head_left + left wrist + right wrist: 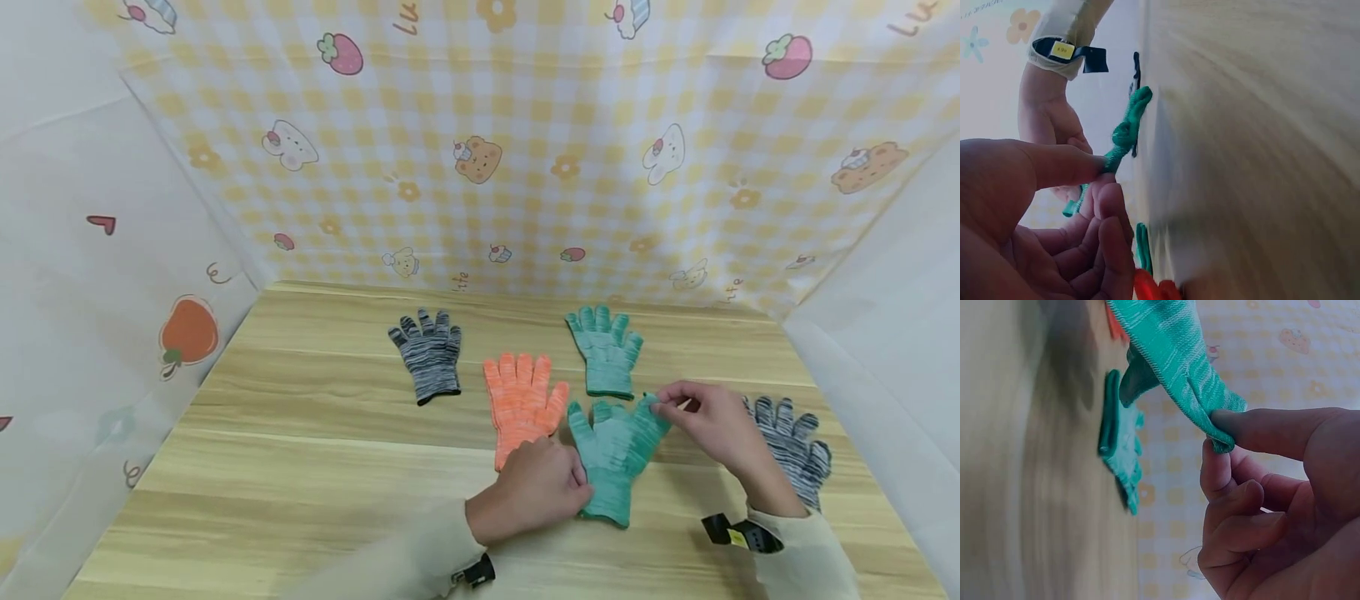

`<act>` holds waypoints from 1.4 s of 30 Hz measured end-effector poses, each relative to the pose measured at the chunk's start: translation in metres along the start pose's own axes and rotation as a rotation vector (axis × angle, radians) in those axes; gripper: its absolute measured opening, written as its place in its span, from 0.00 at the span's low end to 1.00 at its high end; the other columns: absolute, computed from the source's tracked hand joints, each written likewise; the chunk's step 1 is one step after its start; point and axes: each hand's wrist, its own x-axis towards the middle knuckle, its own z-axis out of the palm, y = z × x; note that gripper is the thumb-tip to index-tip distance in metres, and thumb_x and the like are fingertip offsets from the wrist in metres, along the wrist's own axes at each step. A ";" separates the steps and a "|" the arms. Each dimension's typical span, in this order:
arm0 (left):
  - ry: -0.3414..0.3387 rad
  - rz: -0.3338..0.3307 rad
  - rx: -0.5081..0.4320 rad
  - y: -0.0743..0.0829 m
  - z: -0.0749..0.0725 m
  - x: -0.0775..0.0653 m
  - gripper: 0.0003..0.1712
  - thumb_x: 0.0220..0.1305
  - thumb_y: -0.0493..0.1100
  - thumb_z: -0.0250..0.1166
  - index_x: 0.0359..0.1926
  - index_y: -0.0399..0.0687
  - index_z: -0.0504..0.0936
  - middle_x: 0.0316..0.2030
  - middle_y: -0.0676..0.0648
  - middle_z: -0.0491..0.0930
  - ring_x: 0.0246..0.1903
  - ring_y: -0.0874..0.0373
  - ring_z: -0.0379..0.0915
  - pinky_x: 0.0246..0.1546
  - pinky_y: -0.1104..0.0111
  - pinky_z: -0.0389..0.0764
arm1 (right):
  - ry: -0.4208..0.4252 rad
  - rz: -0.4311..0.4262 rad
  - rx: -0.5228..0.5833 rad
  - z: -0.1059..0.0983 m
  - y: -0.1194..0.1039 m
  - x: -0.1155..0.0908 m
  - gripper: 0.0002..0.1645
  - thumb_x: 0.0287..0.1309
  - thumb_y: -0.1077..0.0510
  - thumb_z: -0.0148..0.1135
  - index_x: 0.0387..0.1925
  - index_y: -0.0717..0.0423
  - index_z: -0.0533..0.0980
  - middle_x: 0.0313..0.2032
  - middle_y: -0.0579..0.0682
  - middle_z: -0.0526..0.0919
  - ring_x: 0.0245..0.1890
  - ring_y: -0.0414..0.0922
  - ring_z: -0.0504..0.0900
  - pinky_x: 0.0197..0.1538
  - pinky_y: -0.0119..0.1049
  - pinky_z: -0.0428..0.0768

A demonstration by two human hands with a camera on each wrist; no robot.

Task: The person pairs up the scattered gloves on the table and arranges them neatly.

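Observation:
A green knit glove (pixel 611 458) is stretched between both hands above the tabletop. My left hand (pixel 536 487) pinches its edge near the cuff between thumb and index finger, as the left wrist view shows. At the other end, my right hand (pixel 712 421) pinches a fingertip of the same glove with thumb and index finger. The remaining right fingers (pixel 1241 519) curl loosely below. An orange glove (pixel 521 400) lies just beyond my left hand, its cuff partly covered by that hand. Behind the held glove lies a second green glove (pixel 609 354).
A grey-and-black glove (pixel 431 354) lies flat at the back left. Another grey-and-black glove (pixel 791 446) is partly hidden behind the right forearm. The wooden tabletop (pixel 300 475) ends at a yellow checked cloth (pixel 525 200) at the back, with white cloth on both sides.

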 end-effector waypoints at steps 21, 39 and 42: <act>-0.068 0.040 0.237 0.007 0.012 0.003 0.32 0.74 0.42 0.70 0.11 0.55 0.69 0.13 0.59 0.57 0.14 0.66 0.54 0.14 0.71 0.58 | -0.098 0.040 0.013 0.012 0.024 0.006 0.11 0.74 0.55 0.71 0.47 0.61 0.88 0.36 0.47 0.87 0.33 0.46 0.80 0.33 0.40 0.78; -0.138 0.133 0.538 0.019 0.019 0.013 0.10 0.73 0.54 0.73 0.44 0.54 0.90 0.25 0.57 0.77 0.19 0.66 0.65 0.17 0.70 0.68 | -0.133 0.044 -0.048 0.018 0.033 0.017 0.09 0.71 0.54 0.74 0.40 0.56 0.87 0.34 0.46 0.85 0.33 0.46 0.78 0.37 0.43 0.77; -0.137 0.142 0.546 0.018 0.020 0.014 0.10 0.73 0.54 0.74 0.43 0.54 0.90 0.25 0.57 0.76 0.19 0.65 0.64 0.16 0.71 0.67 | -0.137 0.037 -0.054 0.019 0.034 0.017 0.08 0.70 0.54 0.75 0.39 0.55 0.87 0.33 0.45 0.84 0.32 0.45 0.78 0.36 0.42 0.76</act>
